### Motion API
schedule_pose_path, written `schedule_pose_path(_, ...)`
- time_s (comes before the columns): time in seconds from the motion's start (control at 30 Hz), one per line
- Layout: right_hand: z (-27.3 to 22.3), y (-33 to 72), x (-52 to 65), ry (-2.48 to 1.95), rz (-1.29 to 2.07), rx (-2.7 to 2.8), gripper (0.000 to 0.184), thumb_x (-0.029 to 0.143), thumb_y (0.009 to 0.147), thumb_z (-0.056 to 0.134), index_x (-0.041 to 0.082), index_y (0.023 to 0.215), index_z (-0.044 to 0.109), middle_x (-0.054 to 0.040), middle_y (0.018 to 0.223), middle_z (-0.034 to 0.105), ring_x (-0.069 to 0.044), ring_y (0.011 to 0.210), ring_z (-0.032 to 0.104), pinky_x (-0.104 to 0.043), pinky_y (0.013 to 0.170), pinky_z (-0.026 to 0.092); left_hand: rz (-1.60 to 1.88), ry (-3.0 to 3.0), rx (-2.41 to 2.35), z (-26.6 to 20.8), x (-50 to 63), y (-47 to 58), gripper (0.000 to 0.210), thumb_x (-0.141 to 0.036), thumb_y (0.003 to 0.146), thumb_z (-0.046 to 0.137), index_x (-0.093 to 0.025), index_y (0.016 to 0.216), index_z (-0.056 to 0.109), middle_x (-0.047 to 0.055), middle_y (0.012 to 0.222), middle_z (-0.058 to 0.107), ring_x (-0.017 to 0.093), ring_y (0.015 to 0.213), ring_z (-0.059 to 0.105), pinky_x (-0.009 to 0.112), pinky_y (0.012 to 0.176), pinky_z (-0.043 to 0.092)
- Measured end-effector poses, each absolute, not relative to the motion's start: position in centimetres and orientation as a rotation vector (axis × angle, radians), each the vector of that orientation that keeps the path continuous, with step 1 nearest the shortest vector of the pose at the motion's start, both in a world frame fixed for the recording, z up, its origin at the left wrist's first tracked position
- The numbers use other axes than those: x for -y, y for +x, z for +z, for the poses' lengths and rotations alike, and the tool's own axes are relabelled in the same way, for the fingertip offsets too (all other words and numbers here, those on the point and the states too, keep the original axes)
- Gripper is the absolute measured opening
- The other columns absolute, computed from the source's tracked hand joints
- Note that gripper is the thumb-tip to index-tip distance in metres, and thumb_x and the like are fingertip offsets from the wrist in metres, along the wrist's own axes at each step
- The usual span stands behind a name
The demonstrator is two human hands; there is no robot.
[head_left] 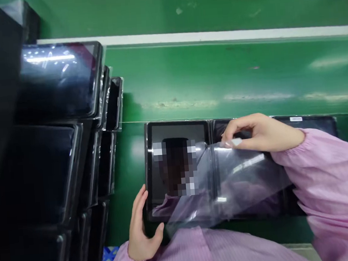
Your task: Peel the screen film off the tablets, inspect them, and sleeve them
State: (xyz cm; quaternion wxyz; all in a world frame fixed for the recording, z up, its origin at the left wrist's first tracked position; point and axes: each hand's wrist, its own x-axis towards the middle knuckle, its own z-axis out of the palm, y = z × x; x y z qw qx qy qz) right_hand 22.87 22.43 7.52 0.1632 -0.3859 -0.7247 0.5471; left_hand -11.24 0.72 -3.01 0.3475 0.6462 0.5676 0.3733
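Note:
A black tablet (177,132) lies face up in front of me, its glossy screen mirroring the surroundings. My left hand (143,225) rests at its lower left corner, fingers apart, fingertips along the side edge. Over the right part of this tablet a clear protective film (240,173) slants away, lifted and creased. My right hand (252,134) pinches the film's upper edge by a small white tab between thumb and fingers. Beneath the film and right hand lies a second dark tablet (217,125). A third one (315,123), bearing a white label, is partly hidden by my sleeve.
Stacks of dark tablets in clear wrapping (58,83) rise on the left, close to my left hand. The green work surface (218,74) has a white strip (184,36) running across it. A blue lattice-like object (107,260) shows at the lower left.

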Motion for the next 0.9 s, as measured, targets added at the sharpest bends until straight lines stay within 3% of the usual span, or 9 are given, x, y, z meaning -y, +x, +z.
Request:
schedule_pose_path(0.2,7.4,22.5,-21.9,-0.923,1.611,2.296,0.013,0.024,0.088,0.068,0.018,0.096,0.077,-0.0041,0.093,0.076,-0.015,0.085,0.072,-0.026,0.078,0.057,0.978,1.665,-1.463,-2.9,-0.6,-11.3,0.078,-0.023,0.083,0.066,-0.018,0.153,0.032,0.017,0.155,0.034,0.031,0.144,0.034,0.048,0.113,0.039)
schedule_pose_path(0.43,8.4,20.8,-19.7,-0.803,1.583,2.461,0.017,0.017,0.091,0.063,0.018,0.098,0.078,-0.0043,0.092,0.074,-0.013,0.083,0.069,-0.024,0.075,0.055,1.086,1.59,-1.397,-3.8,-0.6,-11.5,0.065,-0.034,0.091,0.059,-0.019,0.15,0.038,0.014,0.154,0.039,0.024,0.143,0.036,0.031,0.114,0.037)
schedule_pose_path(0.6,9.9,19.3,-19.8,-0.783,1.47,2.442,0.018,0.015,0.091,0.062,0.016,0.104,0.075,-0.0042,0.095,0.074,-0.013,0.082,0.069,-0.025,0.078,0.056,1.119,1.527,-1.502,-4.3,-0.7,-11.3,0.055,-0.02,0.092,0.058,-0.026,0.145,0.046,0.01,0.151,0.043,0.023,0.141,0.04,0.035,0.115,0.037)
schedule_pose_path(0.77,10.5,16.3,-21.8,-0.962,1.444,2.119,0.058,0.005,0.085,0.063,0.017,0.14,0.05,0.0045,0.078,0.071,-0.009,0.064,0.067,-0.019,0.064,0.057,1.104,1.496,-1.579,-4.4,-0.5,-11.2,0.054,-0.019,0.09,0.06,-0.025,0.143,0.048,0.012,0.15,0.045,0.027,0.141,0.041,0.043,0.116,0.037)
schedule_pose_path(0.9,10.1,12.8,-23.0,-1.013,1.564,1.939,0.055,-0.006,0.082,0.061,0.013,0.133,0.053,0.0062,0.068,0.069,-0.009,0.056,0.066,-0.017,0.058,0.057,1.106,1.498,-1.583,-4.0,-0.7,-11.1,0.054,-0.021,0.09,0.061,-0.024,0.143,0.049,0.012,0.15,0.045,0.028,0.14,0.042,0.044,0.116,0.037)
